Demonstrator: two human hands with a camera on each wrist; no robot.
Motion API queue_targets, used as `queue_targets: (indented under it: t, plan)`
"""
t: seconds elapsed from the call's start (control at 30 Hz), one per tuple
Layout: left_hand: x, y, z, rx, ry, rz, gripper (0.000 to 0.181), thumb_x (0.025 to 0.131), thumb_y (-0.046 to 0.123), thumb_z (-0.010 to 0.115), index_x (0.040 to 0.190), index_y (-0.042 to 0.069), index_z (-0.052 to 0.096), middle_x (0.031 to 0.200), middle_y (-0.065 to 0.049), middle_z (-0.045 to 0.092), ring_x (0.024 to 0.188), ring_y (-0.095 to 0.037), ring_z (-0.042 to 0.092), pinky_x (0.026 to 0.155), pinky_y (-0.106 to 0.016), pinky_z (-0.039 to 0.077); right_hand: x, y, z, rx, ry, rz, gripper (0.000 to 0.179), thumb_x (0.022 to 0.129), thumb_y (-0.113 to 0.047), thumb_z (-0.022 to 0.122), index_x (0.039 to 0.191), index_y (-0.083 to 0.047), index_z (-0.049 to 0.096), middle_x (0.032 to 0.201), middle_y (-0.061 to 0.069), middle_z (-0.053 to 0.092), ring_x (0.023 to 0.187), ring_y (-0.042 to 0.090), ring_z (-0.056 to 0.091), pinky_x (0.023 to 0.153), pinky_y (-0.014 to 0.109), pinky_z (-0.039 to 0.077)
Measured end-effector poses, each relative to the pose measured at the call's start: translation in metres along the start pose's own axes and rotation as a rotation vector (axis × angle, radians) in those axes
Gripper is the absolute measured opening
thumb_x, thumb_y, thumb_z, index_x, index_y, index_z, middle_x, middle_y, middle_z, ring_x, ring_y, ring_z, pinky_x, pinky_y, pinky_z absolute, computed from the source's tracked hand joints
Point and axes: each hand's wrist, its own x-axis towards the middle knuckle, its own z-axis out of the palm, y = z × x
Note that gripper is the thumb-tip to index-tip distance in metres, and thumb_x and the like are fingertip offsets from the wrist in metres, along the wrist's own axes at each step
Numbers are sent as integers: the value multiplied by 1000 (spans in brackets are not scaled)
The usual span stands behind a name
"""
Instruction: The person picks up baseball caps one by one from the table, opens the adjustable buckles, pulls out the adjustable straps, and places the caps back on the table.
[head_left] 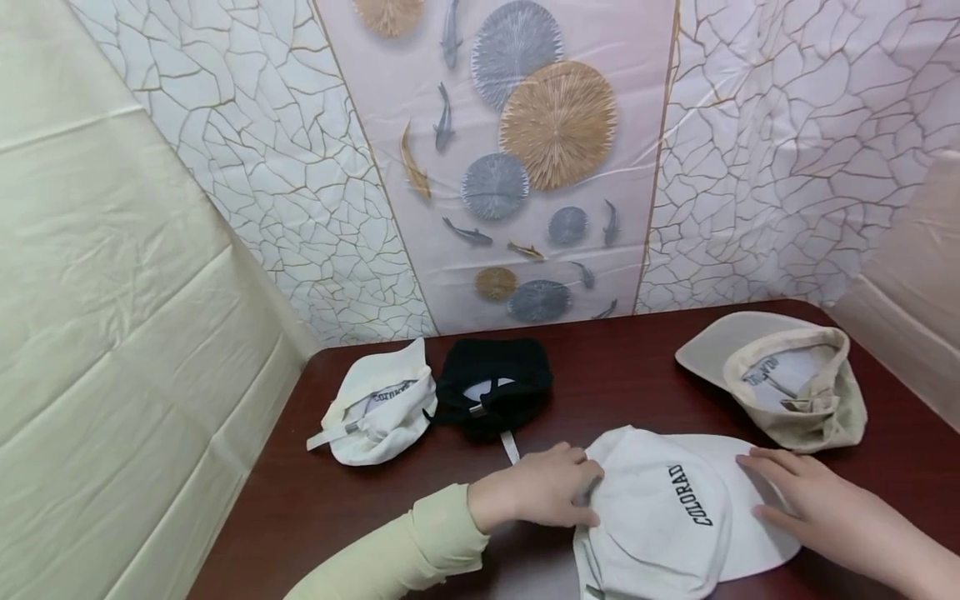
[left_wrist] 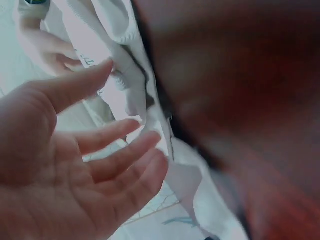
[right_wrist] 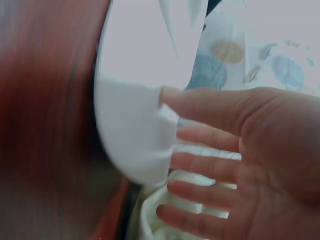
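A white cap with dark "COLORADO"-like lettering lies on the table before me, its brim to the right. My left hand is at the cap's back edge, thumb and fingers apart; in the left wrist view its fingers are loosely bent beside the fabric, without a visible pinch. On the brim side, my right hand touches the brim with its fingertips. The right wrist view shows its thumb against the brim and its other fingers fairly straight and spread along the edge.
Farther back on the dark red table lie another white cap at left, a black cap beside it, and a beige cap at right, their openings toward me. A patterned backdrop stands behind the table.
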Motion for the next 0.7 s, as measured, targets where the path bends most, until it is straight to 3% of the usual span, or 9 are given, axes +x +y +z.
queue_targets:
  t: [0.1,0.2,0.33,0.4,0.57,0.7]
  plan:
    - [6,-6,-7,-23,52,-36,55,92,48,71,138,22,58,124,6,57,109,-8,50,73,-22,47,-5,-13,3,-37,-1,34,51,84,-29,82,121,3,66,120,23,62,111,45,59,87,60,48]
    - [18,-10,-17,-55,60,-27,62,93,48,70,146,21,50,134,7,54,118,-7,47,84,-20,46,-8,-24,3,-28,-94,114,58,91,-44,72,123,4,64,120,23,63,110,43,61,85,60,49]
    - [43,-10,-22,-64,37,54,69,97,46,65,155,23,36,148,7,44,135,-6,38,99,-17,38,-11,-36,5,-20,-237,218,79,93,-64,57,124,8,59,116,24,63,103,41,64,80,60,50]
    - [54,-9,-20,-70,5,102,71,98,46,63,157,24,31,153,8,38,140,-5,32,103,-14,32,-12,-41,7,-32,-270,246,86,91,-69,55,123,11,58,112,26,63,98,40,65,78,59,51]
    - [67,-11,-11,-105,-96,152,70,99,43,63,157,20,32,158,8,32,142,-3,28,106,-11,25,-11,-50,17,-63,-229,241,92,86,-72,60,120,13,59,110,28,62,92,38,66,75,56,53]
    - [67,-16,-6,-128,-116,155,69,100,42,62,157,18,32,158,7,32,140,1,30,105,-10,24,-6,-51,21,-77,-161,211,89,84,-70,64,119,11,61,111,28,61,86,36,67,71,56,53]
